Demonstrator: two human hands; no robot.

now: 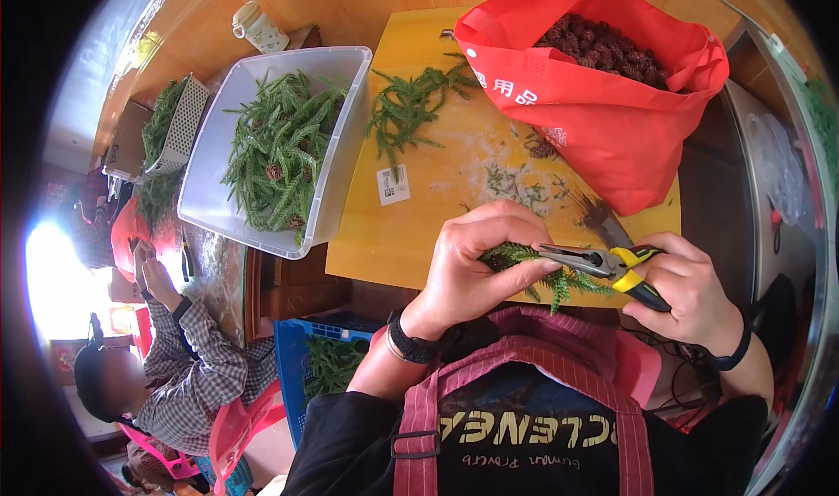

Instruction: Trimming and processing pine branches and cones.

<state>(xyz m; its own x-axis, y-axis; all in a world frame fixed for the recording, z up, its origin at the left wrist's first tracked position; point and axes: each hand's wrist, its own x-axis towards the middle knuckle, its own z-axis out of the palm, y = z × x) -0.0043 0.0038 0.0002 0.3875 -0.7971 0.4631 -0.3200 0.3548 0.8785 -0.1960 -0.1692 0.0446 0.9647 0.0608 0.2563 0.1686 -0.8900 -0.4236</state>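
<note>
pliers with yellow-and-black handles sit in the right hand, whose fingers are curled around the handles, squeezing them nearly together; the metal jaws point left and look almost shut. the left hand pinches a short green conifer sprig with feathery needles, thumb and fingertips closed tight on its stem end, so the sprig lies between both hands, just above the pink-striped apron and at the near edge of the yellow wooden tabletop. the plier tips meet the sprig close to the left fingers.

to do this step well, i judge the bite should fall on the woody stem, not on the soft needles, and clear of the left fingertips; the left hand ought to keep the stem steady and square to the jaws so the squeeze goes clean instead of crushing or twisting. whether the jaws already grip the stem cannot be told from here.

around them: a red fabric bag full of dark brown cones stands at the far right of the top, loose green sprigs and needle scraps lie mid-table, and a clear plastic bin of green branches with small cones sits to the left. another person in a checked shirt works lower left.
</note>
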